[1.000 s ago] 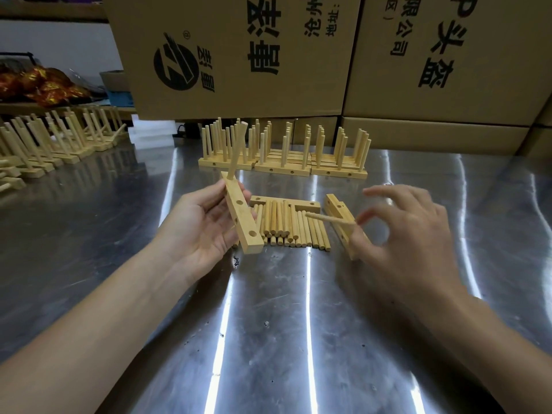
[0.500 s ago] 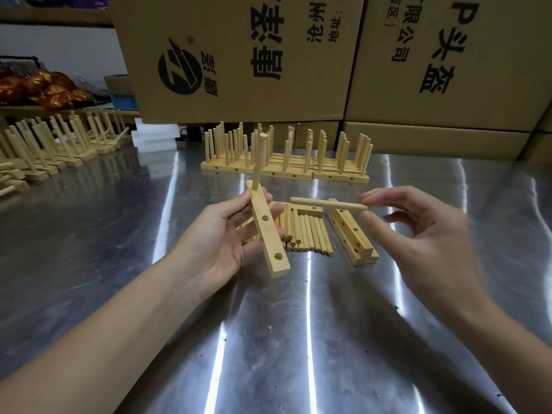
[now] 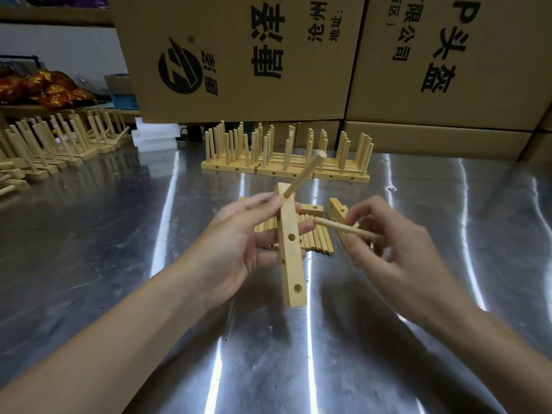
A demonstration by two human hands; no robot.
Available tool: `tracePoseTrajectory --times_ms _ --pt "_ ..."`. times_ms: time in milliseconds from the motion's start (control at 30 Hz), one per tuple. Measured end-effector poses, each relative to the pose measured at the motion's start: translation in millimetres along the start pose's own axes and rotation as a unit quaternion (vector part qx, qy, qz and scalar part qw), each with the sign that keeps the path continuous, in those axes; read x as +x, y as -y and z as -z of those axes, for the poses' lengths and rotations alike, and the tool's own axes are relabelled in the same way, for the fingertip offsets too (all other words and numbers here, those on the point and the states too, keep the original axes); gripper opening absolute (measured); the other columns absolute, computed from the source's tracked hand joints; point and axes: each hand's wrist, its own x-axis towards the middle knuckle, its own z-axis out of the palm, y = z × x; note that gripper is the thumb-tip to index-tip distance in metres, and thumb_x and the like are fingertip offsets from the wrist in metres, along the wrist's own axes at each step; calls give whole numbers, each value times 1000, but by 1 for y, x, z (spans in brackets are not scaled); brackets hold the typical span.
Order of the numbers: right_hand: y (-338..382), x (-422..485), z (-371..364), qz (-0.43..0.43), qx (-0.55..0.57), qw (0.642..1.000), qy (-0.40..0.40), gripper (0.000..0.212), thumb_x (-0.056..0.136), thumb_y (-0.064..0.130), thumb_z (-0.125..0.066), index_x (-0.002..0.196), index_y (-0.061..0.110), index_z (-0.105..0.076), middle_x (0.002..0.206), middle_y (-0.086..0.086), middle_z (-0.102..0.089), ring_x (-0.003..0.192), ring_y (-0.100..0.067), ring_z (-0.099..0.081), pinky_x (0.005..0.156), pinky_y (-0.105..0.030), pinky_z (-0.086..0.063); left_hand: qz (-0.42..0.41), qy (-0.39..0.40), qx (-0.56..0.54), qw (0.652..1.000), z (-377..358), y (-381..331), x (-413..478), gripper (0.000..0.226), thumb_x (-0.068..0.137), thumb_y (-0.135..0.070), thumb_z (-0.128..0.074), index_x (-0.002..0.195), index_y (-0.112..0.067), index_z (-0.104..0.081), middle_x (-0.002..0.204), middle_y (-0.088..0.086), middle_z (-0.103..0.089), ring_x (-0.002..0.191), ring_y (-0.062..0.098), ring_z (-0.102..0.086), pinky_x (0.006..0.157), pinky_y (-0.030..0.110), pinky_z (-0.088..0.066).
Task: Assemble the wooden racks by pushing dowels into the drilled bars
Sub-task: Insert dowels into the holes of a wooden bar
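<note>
Light fell from overhead, moderate, warm. The polished steel counter (image 3: 89, 249) threw back long white glare streaks, brightest at the lower middle. Soft shadows lay beneath both forearms (image 3: 104, 354) and the pale wooden drilled bar (image 3: 291, 264). The right hand (image 3: 388, 252) and its thin round wooden dowel (image 3: 343, 230) showed slight motion smear. Wide-angle bending bowed the brown cardboard boxes (image 3: 239, 55) near the frame edges; the far-left background was soft.

The left hand (image 3: 239, 249) grips a drilled bar (image 3: 291, 258) held above the steel table (image 3: 119, 264) — one dowel (image 3: 304, 174) already stands in its far hole, tilted right. The right hand (image 3: 397, 252) pinches a loose dowel (image 3: 343, 230), its tip near the bar. Spare dowels (image 3: 316, 243) lie behind; finished racks (image 3: 286, 162) line up before cardboard boxes (image 3: 239, 55).
</note>
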Motion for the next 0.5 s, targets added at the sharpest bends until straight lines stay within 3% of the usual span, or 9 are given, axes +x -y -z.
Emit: tracePoseTrajectory --times_ms 100,200,300,500 --pt "0 -1 -3 0 -19 1000 24 6 105 33 -59 103 28 -61 65 4 -54 55 -11 -43 51 -20 -33 -10 -2 -1 1000 0 1 0 34 103 -20 -59 129 0 -68 119 17 -77 116 34 -75 76 46 -67" --pt "3 0 1 42 -46 998 0 18 105 45 -59 101 28 -64 62 11 -52 54 -11 -44 51 -19 -31 -12 -12 -1 1000 4 -1 2 34 104 -20 -59 130 2 -67 120 21 -75 114 35 -75 75 45 -67" --pt "10 1 3 89 -93 992 -3 13 104 43 -63 100 32 -68 73 12 -58 61 -13 -50 54 -16 -32 -7 -3 15 1000 5 1 2 32 107 -19 -58 131 1 -65 122 27 -74 113 35 -76 75 44 -66" --pt "12 1 0 149 -135 980 2 11 101 39 -70 110 33 -73 88 17 -57 76 -9 -55 59 -34 -46 -12 6 38 999 1 7 2 35 104 -19 -63 136 -4 -62 119 26 -75 108 34 -77 71 41 -66"
